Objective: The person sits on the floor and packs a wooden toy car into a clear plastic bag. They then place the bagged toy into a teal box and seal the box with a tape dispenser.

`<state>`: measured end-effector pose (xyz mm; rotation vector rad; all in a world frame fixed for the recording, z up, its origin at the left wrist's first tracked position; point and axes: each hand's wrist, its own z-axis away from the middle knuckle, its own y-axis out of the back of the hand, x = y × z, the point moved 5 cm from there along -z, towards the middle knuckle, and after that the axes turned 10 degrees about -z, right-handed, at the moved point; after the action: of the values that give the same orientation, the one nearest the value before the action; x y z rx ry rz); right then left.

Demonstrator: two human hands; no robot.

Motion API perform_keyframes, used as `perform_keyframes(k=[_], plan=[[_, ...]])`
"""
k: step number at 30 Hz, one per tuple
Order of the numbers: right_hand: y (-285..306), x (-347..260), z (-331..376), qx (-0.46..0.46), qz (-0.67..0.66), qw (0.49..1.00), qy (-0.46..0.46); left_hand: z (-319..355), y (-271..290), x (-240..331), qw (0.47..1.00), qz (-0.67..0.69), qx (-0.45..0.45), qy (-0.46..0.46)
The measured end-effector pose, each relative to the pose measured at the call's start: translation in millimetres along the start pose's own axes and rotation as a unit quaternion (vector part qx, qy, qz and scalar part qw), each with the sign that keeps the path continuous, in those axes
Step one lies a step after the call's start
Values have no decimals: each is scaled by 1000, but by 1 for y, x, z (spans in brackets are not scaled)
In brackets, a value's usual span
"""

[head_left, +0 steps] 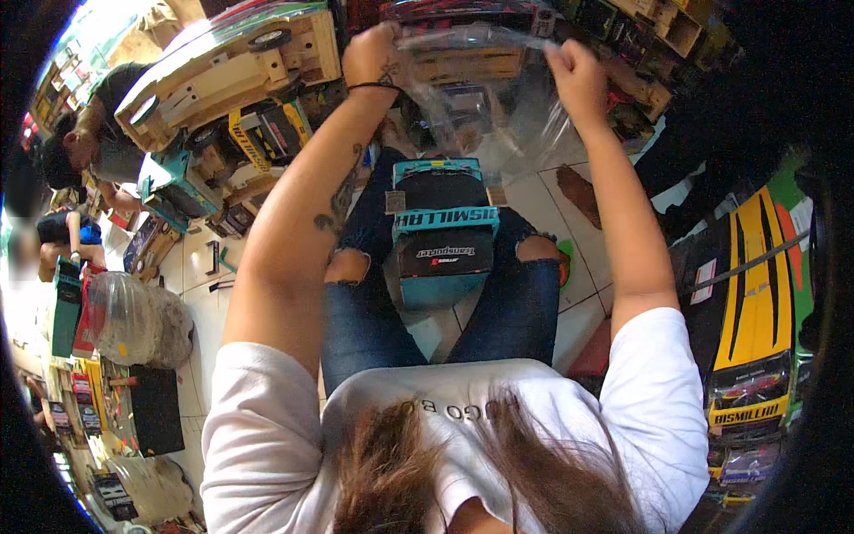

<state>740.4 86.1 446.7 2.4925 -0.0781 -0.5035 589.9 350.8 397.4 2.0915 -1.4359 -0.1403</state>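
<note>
My left hand (372,59) and my right hand (576,78) are raised and closed on the top edge of a clear plastic bag (476,111), one hand at each side. The bag hangs spread between them, crumpled and see-through. Below it, between my knees, stands a toy truck (443,254) in turquoise and black, with a lettered turquoise band across its front. The bag's lower part hangs just beyond the truck; whether they touch, I cannot tell.
At the upper left a large wooden toy truck (240,67) lies with its wheels showing. A plastic-wrapped bundle (142,320) sits on the tiled floor at the left. A yellow and black toy truck (752,294) stands close on my right. Another person (98,133) bends at the far left.
</note>
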Motion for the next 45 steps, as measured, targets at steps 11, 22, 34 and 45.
perform_keyframes(k=[11,22,34,45], plan=[[-63,-34,108,-178,-261,947,-61,143,85,-4,993,26,-118,10],[-18,-102,261,-172,-87,954,230,291,172,53,963,59,16,-263],[-85,-9,263,-284,-217,840,-407,336,91,-7,882,337,-206,257],[-133,54,279,3,-542,602,-587,313,41,-22,567,625,-265,466]])
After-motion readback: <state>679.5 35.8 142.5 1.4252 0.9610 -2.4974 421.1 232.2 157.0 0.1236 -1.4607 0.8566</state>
